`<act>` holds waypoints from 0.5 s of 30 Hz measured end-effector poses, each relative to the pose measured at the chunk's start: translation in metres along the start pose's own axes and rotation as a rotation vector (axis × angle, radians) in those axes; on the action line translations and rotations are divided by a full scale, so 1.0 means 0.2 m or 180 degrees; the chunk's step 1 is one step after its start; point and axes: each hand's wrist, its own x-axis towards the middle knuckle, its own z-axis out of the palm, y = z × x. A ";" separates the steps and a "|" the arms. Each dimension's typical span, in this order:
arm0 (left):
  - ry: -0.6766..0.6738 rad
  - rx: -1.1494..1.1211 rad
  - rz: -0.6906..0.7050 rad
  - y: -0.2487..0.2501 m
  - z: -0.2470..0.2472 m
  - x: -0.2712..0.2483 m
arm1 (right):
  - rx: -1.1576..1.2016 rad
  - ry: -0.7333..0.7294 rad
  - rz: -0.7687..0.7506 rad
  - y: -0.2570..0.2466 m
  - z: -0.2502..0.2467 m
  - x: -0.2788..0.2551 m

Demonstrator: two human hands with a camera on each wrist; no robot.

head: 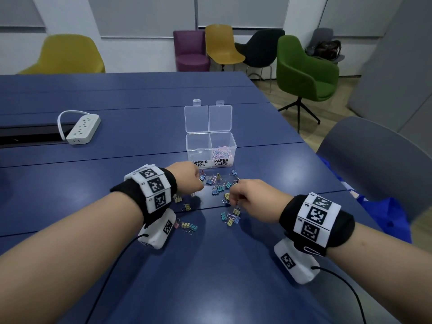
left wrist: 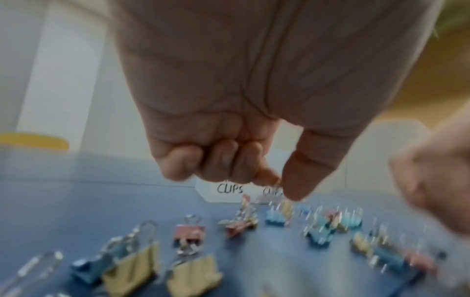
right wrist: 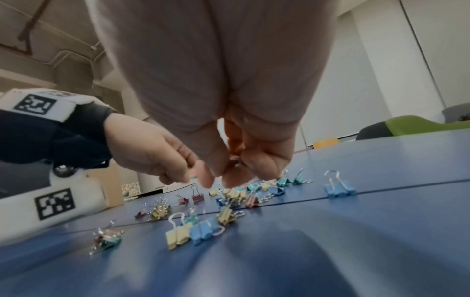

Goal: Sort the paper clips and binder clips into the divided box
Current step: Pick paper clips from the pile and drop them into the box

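Observation:
The clear divided box (head: 198, 146) stands open on the blue table. Its BINDER CLIPS side is empty and its PAPER CLIPS side holds pastel paper clips (head: 221, 153). Several coloured binder clips (head: 218, 190) lie scattered in front of it, among them a pink one (left wrist: 189, 235) and a blue one (right wrist: 338, 188). My left hand (head: 198, 183) hovers just before the box label, thumb and forefinger pinching a small silvery clip (left wrist: 277, 183) that is too blurred to name. My right hand (head: 235, 195) hangs over the middle of the pile, fingertips (right wrist: 229, 178) bunched on something small and mostly hidden.
A white power strip (head: 83, 129) lies at the far left beside a dark cable slot (head: 30, 134). The table's right edge runs close by, with a grey chair (head: 374, 164) and a blue bag (head: 383, 213) beyond it. More chairs stand behind the table.

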 end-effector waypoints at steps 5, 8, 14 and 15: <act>-0.0343 -0.1458 -0.0159 -0.06 -0.03 -0.05 | 0.0065 -0.0216 0.0269 -0.01 0.01 0.02; -0.0392 -0.2389 -0.0202 -0.11 -0.03 -0.07 | -0.0222 -0.0485 0.0210 -0.05 0.04 0.04; -0.0383 -0.3251 -0.0317 -0.22 -0.03 -0.10 | -0.0502 -0.0434 0.0194 -0.05 0.07 0.01; -0.0380 -0.3312 -0.0348 -0.24 -0.03 -0.10 | -0.0519 -0.0400 0.0185 -0.05 0.07 0.01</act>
